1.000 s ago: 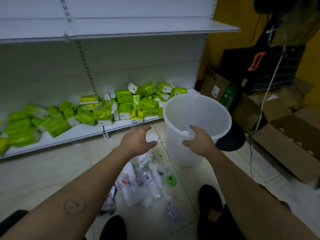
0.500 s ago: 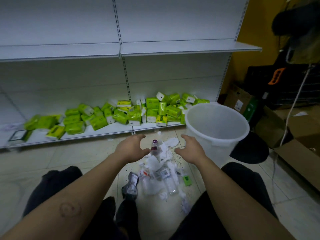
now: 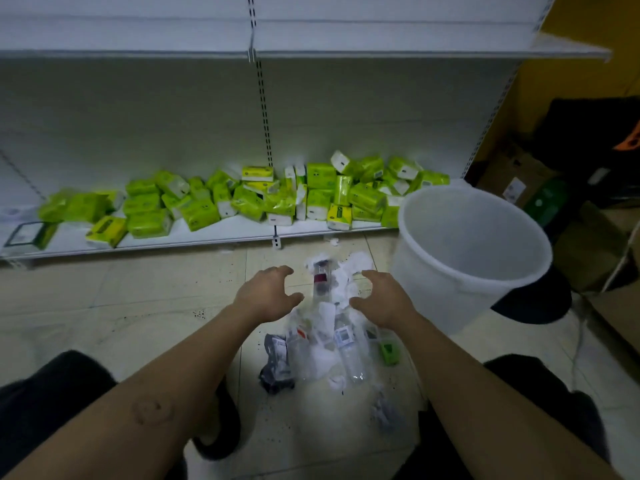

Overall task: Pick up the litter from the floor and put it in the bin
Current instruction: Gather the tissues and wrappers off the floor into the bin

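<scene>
Tiled floor [image 3: 138, 306] below white shelf. Litter [image 3: 325, 334] heaped on floor, none visibly binned. Bin [image 3: 464, 258] upright just right of heap. Left hand [image 3: 266, 294], right hand [image 3: 382, 299] spread open, empty, flanking heap. Everything left.

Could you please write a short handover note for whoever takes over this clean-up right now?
Left hand: open, empty, over the left edge of the litter pile.
Right hand: open, empty, over the pile's right edge.
Bin: white, upright on the floor right of the pile; nothing visible in the part of its inside that shows.
Done: bin placed beside the litter.
Left: gather the bottles, paper scraps and wrappers, including stray bits near the shelf, and drop them in.
</scene>
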